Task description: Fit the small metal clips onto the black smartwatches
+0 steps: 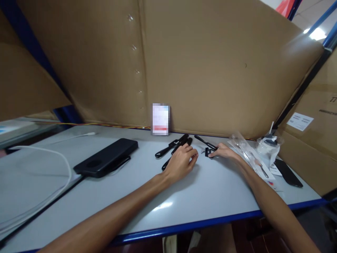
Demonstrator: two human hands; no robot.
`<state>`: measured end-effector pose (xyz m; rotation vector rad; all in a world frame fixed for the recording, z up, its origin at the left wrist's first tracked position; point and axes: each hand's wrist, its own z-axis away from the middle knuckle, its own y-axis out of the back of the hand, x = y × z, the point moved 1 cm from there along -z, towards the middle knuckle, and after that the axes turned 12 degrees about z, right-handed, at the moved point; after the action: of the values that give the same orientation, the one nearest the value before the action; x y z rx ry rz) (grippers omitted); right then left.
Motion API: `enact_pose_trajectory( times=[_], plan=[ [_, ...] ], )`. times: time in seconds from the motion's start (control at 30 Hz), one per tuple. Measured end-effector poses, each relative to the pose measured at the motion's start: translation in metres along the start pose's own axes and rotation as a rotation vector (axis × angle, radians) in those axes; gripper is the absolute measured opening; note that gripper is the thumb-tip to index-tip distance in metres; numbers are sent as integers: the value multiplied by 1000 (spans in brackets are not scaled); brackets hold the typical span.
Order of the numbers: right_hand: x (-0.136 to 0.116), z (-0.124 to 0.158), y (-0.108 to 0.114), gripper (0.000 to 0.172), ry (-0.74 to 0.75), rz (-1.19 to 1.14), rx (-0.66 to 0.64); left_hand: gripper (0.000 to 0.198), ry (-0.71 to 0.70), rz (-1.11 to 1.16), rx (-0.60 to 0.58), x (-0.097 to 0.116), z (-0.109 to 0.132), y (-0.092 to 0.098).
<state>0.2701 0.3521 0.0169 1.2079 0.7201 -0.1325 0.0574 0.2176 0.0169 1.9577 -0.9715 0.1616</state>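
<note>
My left hand (183, 160) rests on the table with loosely curled fingers and a gap at the thumb; nothing shows in it. Partly under and behind it lie several slim black-handled tools (163, 152), some crossing one another. My right hand (224, 151) has its fingertips closed on a small black part (208, 152). Another long black tool (202, 141) runs from the back of the table to these same fingers, and I cannot tell whether they grip it too. Small silver pieces (202, 151) lie just left of the black part.
A black charger-like slab (106, 158) with a white cable (61, 153) lies at left. A phone-like blurred screen (160, 119) leans on the cardboard wall (200, 66). Clear packaging (250, 154), a bagged cup (269, 144) and a black phone-like slab (289, 173) lie at right.
</note>
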Motion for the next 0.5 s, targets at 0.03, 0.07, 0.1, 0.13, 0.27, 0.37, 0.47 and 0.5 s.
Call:
enact_pose_trajectory(
  times=[0.03,0.07,0.1,0.13,0.27,0.37,0.47,0.5],
  plan=[
    [-2,2,0,30,-2,-41,-22,27,1,4,6,0,0,0],
    [-3,5,1,31,-8,-86,-48,27,2,12,13,0,0,0],
    [-4,8,2,31,-20,-133,-63,27,5,25,22,0,1,1],
    [-5,10,3,32,-41,-194,-54,27,13,45,33,0,1,1],
    [-8,21,6,40,-99,-482,116,25,108,219,62,1,1,0],
    [-22,31,-2,45,-36,-776,145,25,243,441,56,1,-1,-5],
    [-45,45,-19,40,1,-955,114,33,388,740,57,0,-4,-11],
    [-53,50,-26,39,10,-966,99,36,427,823,61,-1,-5,-11]
  ],
)
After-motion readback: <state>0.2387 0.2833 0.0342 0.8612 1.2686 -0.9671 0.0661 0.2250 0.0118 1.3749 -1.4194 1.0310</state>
